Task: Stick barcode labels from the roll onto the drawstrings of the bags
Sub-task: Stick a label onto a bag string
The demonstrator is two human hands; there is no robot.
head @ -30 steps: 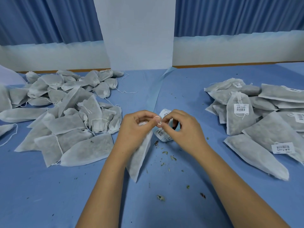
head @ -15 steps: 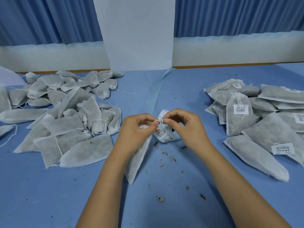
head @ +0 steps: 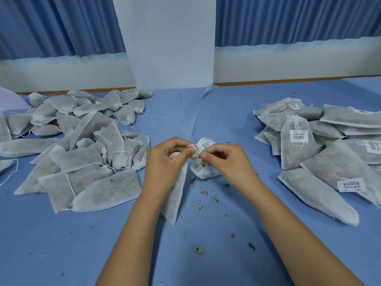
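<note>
Left hand [head: 165,162] grips bag [head: 175,195]; right hand [head: 224,162] pinches drawstring [head: 192,148], newly pulled into a loop; labelling judged still pending

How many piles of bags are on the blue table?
2. The left pile shows no labels; the right pile has several labelled bags. Both run past the picture's edges, so more bags may be hidden.

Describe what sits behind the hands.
A roll of barcode labels on the table, seen between the left hand gripping a bag and right hand pinching its drawstring. They hide the roll's middle.
</note>
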